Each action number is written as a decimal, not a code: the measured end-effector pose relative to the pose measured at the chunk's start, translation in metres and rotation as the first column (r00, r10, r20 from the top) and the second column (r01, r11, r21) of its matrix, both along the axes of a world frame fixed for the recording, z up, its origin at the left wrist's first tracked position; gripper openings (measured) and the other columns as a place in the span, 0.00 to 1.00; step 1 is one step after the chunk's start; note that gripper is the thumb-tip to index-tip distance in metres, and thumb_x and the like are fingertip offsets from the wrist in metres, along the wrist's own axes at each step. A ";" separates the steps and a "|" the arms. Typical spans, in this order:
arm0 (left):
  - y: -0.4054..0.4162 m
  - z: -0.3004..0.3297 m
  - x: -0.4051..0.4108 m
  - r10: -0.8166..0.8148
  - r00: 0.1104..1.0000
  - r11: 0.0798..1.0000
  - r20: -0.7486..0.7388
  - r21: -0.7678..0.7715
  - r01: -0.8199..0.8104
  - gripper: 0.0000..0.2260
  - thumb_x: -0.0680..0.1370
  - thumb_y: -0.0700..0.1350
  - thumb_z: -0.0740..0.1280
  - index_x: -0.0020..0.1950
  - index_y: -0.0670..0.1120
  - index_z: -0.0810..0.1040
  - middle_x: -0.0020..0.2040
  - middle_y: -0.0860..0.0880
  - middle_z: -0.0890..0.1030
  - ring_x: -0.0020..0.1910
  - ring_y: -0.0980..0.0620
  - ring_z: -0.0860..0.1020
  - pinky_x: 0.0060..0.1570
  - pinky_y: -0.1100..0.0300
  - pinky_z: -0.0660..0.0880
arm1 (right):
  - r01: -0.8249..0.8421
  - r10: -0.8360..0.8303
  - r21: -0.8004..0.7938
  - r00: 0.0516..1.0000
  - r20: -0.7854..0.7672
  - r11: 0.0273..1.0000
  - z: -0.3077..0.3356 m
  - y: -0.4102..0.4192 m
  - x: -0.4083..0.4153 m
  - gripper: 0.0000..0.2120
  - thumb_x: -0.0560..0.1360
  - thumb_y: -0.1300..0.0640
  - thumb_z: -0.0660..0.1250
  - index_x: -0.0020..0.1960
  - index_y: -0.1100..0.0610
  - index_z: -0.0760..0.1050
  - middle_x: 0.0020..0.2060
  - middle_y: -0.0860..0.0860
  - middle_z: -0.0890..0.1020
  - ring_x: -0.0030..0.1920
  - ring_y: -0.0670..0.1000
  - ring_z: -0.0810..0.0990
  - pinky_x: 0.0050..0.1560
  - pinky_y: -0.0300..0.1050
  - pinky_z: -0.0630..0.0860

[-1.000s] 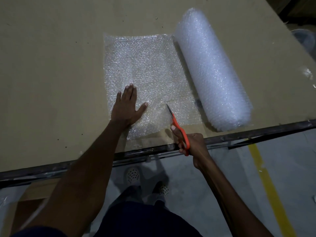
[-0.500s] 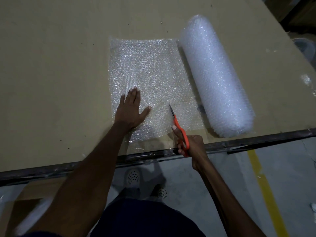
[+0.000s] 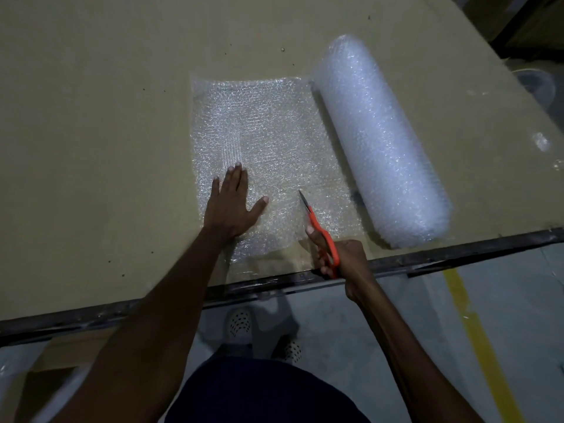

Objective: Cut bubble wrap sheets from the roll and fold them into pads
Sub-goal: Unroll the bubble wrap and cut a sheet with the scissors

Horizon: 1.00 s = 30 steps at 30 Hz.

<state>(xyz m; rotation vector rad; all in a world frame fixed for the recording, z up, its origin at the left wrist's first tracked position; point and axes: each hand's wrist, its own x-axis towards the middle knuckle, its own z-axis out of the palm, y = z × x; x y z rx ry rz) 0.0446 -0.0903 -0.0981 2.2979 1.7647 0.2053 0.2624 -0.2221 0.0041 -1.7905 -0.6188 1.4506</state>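
A fat white bubble wrap roll (image 3: 378, 138) lies on the tan table (image 3: 91, 117), slanting from the far middle toward the near right edge. An unrolled clear sheet (image 3: 268, 132) spreads flat to its left. My left hand (image 3: 233, 203) presses flat, fingers spread, on the sheet's near left part. My right hand (image 3: 345, 259) grips orange-handled scissors (image 3: 320, 230) at the sheet's near edge. Their blades point away from me into the sheet, a little left of the roll.
The table's dark metal front edge (image 3: 457, 251) runs just behind my right hand. Below it lie grey floor, a yellow floor line (image 3: 476, 331) and my shoes (image 3: 241, 323). A cardboard piece (image 3: 61, 355) sits under the table at lower left.
The hands and scissors keep nearly the same place on the sheet; the blade tip sits slightly farther in. The view has shifted a little.
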 end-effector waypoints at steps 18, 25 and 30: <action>0.001 -0.003 -0.001 -0.003 1.000 1.000 0.008 -0.008 0.003 0.41 0.80 0.70 0.44 0.82 0.41 0.45 0.82 0.43 0.45 0.81 0.47 0.44 0.78 0.44 0.41 | -0.001 0.001 -0.018 1.000 0.020 1.000 0.005 -0.004 0.002 0.20 0.68 0.47 0.81 0.34 0.61 0.78 0.27 0.56 0.74 0.22 0.48 0.69 0.22 0.35 0.64; 0.000 -0.002 -0.002 -0.007 1.000 1.000 -0.001 -0.010 0.007 0.41 0.80 0.69 0.44 0.82 0.41 0.45 0.82 0.43 0.45 0.81 0.47 0.44 0.78 0.44 0.40 | 0.003 -0.003 0.000 0.998 -0.071 1.000 0.007 0.012 -0.005 0.18 0.67 0.45 0.82 0.30 0.56 0.80 0.30 0.57 0.75 0.25 0.51 0.69 0.26 0.38 0.65; -0.001 -0.002 -0.003 -0.011 1.000 1.000 0.007 -0.011 0.011 0.40 0.81 0.69 0.45 0.82 0.41 0.45 0.82 0.44 0.44 0.81 0.47 0.44 0.78 0.44 0.41 | 0.017 -0.017 -0.006 1.000 -0.026 1.000 -0.001 0.009 -0.003 0.21 0.66 0.46 0.83 0.39 0.63 0.80 0.30 0.59 0.76 0.24 0.51 0.69 0.25 0.39 0.64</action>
